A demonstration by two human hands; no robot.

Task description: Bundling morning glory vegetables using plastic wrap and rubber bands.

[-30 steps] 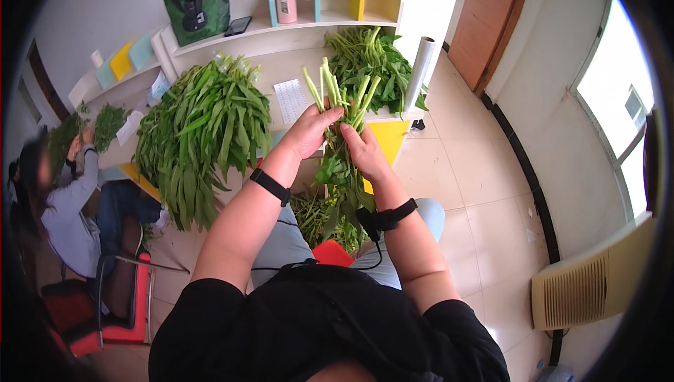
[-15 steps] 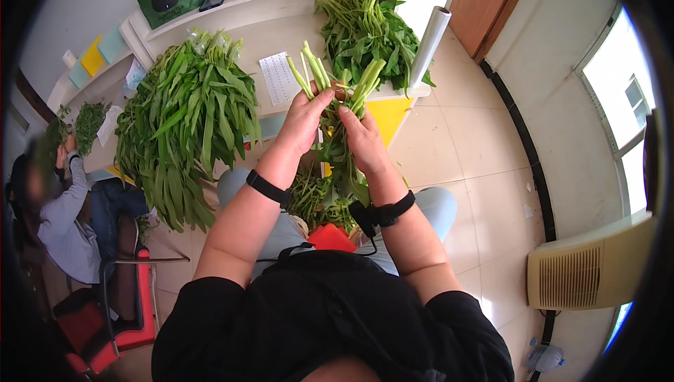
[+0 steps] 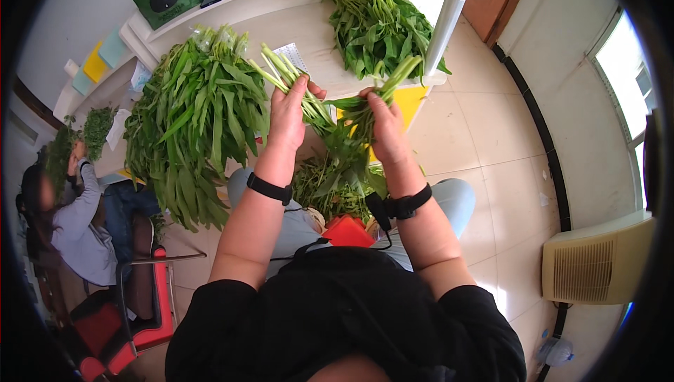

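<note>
Both grips: left hand [image 3: 288, 116] holds pale stems [image 3: 279, 63], right hand [image 3: 388, 128] clutches a leafy bunch [image 3: 363, 125], in front of the desk [image 3: 291, 25].
Stems (remote guess): I'd say sorting.
Next move: calls for easing leaves apart gently.
Desktop: left pile [image 3: 200, 101], right pile [image 3: 379, 31].

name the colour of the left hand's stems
The stems are pale green, as the head view shows.

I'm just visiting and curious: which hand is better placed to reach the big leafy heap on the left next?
Probably the left hand: it is closer to the leafy heap, though it holds pale stems. The right hand is farther away and holds a bunch of greens.
</note>
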